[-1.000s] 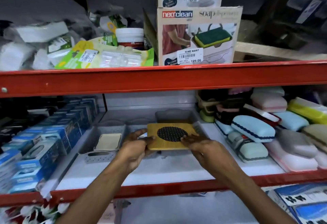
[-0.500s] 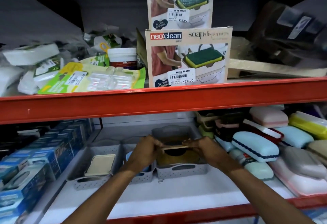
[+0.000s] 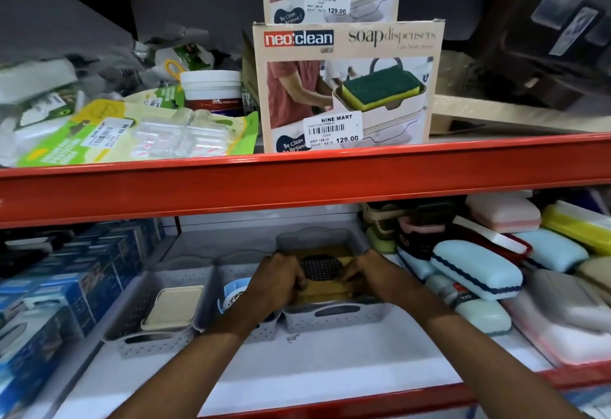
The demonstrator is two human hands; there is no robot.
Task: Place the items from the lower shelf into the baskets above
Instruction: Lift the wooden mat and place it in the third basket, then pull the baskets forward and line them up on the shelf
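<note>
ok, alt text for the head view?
Both hands, left hand and right hand, hold a flat yellow wooden item with a round black mesh centre inside the rightmost grey perforated plastic basket on a white shelf with a red front edge.

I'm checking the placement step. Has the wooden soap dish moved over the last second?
Yes. The soap dish went from in front of the gray baskets back and down into the right basket, both hands still on it.
</note>
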